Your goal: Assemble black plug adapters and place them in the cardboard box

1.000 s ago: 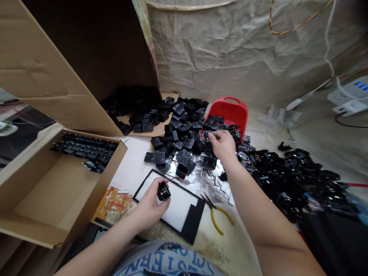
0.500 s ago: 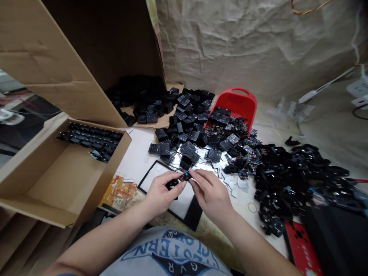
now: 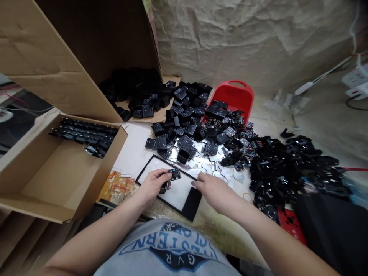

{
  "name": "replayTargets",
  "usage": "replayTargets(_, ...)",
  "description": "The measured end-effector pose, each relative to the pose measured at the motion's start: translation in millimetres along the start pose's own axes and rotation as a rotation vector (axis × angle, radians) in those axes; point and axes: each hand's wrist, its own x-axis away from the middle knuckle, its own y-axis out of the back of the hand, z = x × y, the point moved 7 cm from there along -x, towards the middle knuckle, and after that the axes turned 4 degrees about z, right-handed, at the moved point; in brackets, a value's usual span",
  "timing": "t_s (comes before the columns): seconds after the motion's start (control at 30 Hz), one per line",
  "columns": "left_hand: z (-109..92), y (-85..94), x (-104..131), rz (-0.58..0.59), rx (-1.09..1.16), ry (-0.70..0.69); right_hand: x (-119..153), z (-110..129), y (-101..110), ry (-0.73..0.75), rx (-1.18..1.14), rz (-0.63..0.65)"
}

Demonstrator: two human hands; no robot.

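My left hand (image 3: 155,184) is closed on a small black circuit board (image 3: 175,174), with another black part (image 3: 163,187) under its fingers. Both are over the white sheet (image 3: 178,191) with a black border. My right hand (image 3: 211,188) is apart from the left, at the sheet's right edge, its fingers bent together; whether a small piece sits between the fingertips is hidden. Just beyond the hands lie silvery flat pieces (image 3: 205,163) and black square housings (image 3: 185,143).
An open cardboard box (image 3: 86,184) with rows of black parts stands at the left. A red scoop (image 3: 235,97) holding circuit boards is behind the pile. Black parts (image 3: 276,165) are heaped at the right, near a red panel (image 3: 291,222). A rubber band (image 3: 247,197) lies nearby.
My hands have moved apart. The board stays in my left hand, which has shifted left, while my right hand has let go of it. The view has shifted slightly.
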Motion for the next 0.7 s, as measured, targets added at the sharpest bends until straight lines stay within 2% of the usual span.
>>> replayTargets(0.07,12.5,3.1,-3.3,-0.008,0.032,0.050,-0.3,8.3,-18.2,0.052,0.081,0.088)
replayTargets(0.17,22.1,6.3,-6.3,-0.013,0.036,0.081,-0.4,15.8,-30.4,0.079,0.182,0.103)
replayTargets(0.37,23.6,8.0,-6.9,-0.015,0.024,0.063,1.8,15.3,-28.9,0.092,0.188,0.017)
replayTargets(0.47,21.4,7.0,-5.3,-0.010,0.007,0.036,4.2,9.1,-28.4,0.004,0.099,-0.025)
replayTargets(0.57,17.1,3.9,-1.3,0.008,-0.019,0.012,7.3,0.7,-23.0,-0.155,-0.237,-0.117)
replayTargets(0.7,0.8,-7.3,7.8,0.063,-0.160,-0.111,7.3,-2.7,-19.0,-0.309,-1.017,-0.347)
